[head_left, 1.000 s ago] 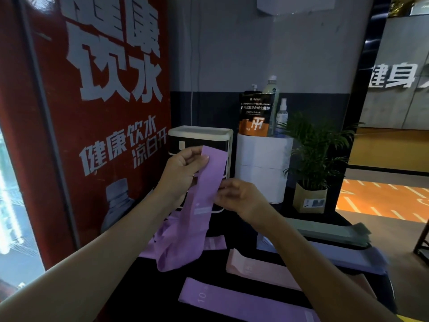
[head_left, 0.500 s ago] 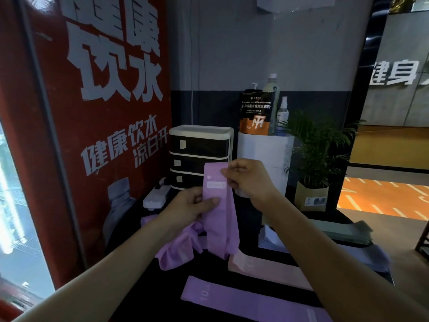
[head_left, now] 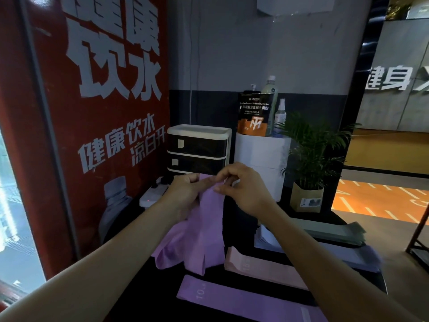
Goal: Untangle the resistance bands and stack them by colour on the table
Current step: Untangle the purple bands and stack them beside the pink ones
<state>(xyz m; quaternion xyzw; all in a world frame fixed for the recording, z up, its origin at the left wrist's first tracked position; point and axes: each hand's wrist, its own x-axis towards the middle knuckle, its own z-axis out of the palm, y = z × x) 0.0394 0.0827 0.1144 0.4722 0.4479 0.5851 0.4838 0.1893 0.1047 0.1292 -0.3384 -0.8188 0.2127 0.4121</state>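
A purple resistance band (head_left: 204, 231) hangs over the black table (head_left: 148, 298), its lower end bunched on the surface. My left hand (head_left: 185, 194) grips its top edge from the left, and my right hand (head_left: 241, 189) pinches the same edge from the right. Flat on the table lie another purple band marked 10 (head_left: 232, 298), a pink band (head_left: 260, 268), a lavender band (head_left: 348, 254) and a grey-green band (head_left: 334, 233); my right forearm crosses over them.
A black-and-white drawer unit (head_left: 197, 149) stands at the back. Beside it a white cylinder (head_left: 262, 159) carries a pouch and bottles. A potted plant (head_left: 308, 163) stands right. A white power strip (head_left: 153, 194) lies back left by the red poster wall.
My hands came together at the band's top edge: the left rose from the band's middle, the right moved down and left. The band now hangs lower and wider over the table.
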